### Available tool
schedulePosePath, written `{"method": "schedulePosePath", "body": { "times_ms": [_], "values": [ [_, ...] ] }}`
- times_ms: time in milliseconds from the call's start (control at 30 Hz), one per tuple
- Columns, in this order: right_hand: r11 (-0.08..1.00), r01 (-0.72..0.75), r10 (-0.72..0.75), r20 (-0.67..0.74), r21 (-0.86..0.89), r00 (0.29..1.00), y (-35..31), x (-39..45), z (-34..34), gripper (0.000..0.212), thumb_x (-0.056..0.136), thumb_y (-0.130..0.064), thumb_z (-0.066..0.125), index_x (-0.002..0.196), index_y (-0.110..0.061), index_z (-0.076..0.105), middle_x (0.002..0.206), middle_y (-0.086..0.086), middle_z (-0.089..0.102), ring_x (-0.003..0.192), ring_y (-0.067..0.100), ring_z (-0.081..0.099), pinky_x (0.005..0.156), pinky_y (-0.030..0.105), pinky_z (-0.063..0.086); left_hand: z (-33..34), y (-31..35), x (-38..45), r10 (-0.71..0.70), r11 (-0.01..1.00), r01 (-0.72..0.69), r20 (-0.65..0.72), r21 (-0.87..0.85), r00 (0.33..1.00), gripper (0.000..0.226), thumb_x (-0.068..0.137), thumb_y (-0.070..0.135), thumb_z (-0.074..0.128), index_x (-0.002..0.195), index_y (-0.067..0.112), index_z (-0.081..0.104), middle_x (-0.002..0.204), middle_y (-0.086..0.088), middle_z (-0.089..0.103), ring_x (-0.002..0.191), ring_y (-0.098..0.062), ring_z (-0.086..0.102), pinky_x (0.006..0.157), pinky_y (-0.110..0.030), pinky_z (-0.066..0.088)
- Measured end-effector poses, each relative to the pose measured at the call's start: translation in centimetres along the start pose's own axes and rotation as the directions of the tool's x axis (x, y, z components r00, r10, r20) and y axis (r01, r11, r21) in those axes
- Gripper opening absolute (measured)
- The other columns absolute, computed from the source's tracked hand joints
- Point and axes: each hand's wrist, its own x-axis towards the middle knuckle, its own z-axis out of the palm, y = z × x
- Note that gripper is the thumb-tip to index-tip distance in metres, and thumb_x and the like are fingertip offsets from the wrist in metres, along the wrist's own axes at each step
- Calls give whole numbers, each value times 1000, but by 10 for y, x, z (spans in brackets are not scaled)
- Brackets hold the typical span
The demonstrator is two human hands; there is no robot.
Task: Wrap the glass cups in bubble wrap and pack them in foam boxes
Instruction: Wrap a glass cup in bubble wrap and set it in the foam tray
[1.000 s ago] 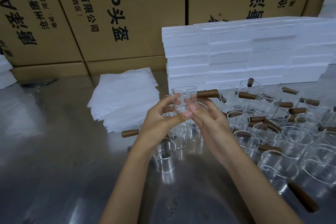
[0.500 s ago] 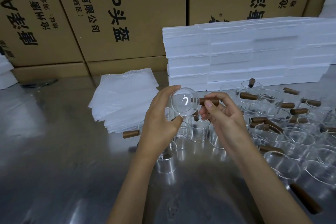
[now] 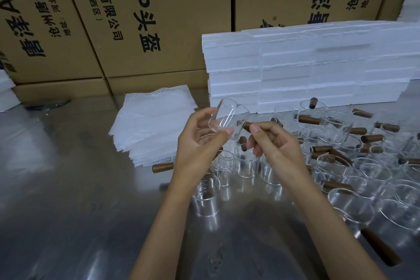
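A clear glass cup (image 3: pixel 229 118) with a brown wooden handle is held tilted above the table, its mouth toward the upper left. My left hand (image 3: pixel 200 143) holds the cup's base between thumb and fingers. My right hand (image 3: pixel 272 145) pinches the wooden handle (image 3: pixel 247 125). Several more glass cups with wooden handles (image 3: pixel 341 166) stand crowded on the metal table to the right and under my hands. A stack of white bubble wrap sheets (image 3: pixel 150 123) lies to the left. White foam boxes (image 3: pixel 306 70) are stacked behind the cups.
Large brown cardboard cartons (image 3: pixel 159 18) with printed characters form a wall at the back. The steel table (image 3: pixel 68 200) stretches left and toward me. More white foam (image 3: pixel 5 95) sits at the far left edge, with a dark tool (image 3: pixel 48 105) lying beside it.
The cup was upright in both hands, then turned with its base toward me, and now lies tilted with the mouth to the upper left. My right hand has shifted onto the handle.
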Motion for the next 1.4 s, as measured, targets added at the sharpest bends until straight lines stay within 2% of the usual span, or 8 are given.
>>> {"method": "schedulePosePath", "body": {
  "times_ms": [400,533,667,767,900,1033,1233,1400],
  "values": [
    [881,-442,341,419,170,841,10,-3,6,37,92,-45,60,103,-12,75,66,0,50,52,8,38,42,19,34,7,1,-2,-15,997,25,-131,76,991,49,68,58,75,108,29,73,108,1,63,81,5,56,74,-10,47],
    [875,-412,310,360,253,880,12,-1,5,29,91,-38,61,96,-12,71,67,2,52,53,9,40,40,19,33,4,0,-2,-25,993,34,-78,114,997,39,85,57,62,115,33,69,112,13,67,100,4,61,78,-9,47],
    [882,-344,306,162,322,938,13,5,-6,25,89,-32,60,92,-10,71,66,2,55,49,9,42,37,19,34,-19,6,31,151,965,-79,-284,249,947,22,101,17,49,104,26,69,99,11,70,90,2,62,76,-11,48],
    [886,-315,320,42,341,946,14,10,-11,21,96,-26,57,86,-15,72,66,2,56,48,8,43,37,19,34,-47,14,87,222,858,-27,-323,513,920,23,97,9,50,108,15,69,107,1,69,95,-9,62,76,-13,44],
    [891,-285,311,-20,353,950,14,13,-10,25,99,-23,55,83,-16,73,63,2,55,47,8,43,36,19,33,-63,2,150,-30,609,175,-198,774,980,30,95,31,64,115,9,70,119,-8,68,115,-25,60,87,-29,48],
    [889,-295,318,-10,350,948,14,12,-11,25,99,-23,55,84,-16,73,64,2,56,48,8,44,37,19,34,-58,-18,166,-233,349,183,-104,919,967,38,87,49,72,104,15,68,133,-8,60,129,-28,48,100,-40,47],
    [884,-296,330,-35,361,943,11,12,-9,22,99,-21,54,87,-12,70,62,2,55,47,9,43,37,19,34,-65,-22,149,-73,688,180,-179,703,981,18,94,22,67,95,8,77,108,-8,73,105,-23,64,86,-30,47],
    [841,-303,328,23,447,944,4,10,-8,20,95,-26,56,91,-8,65,64,3,53,47,9,42,36,19,33,-55,19,100,-11,908,95,-205,408,979,11,95,19,65,90,21,75,83,14,68,66,11,57,59,-3,40]
  ]
}}
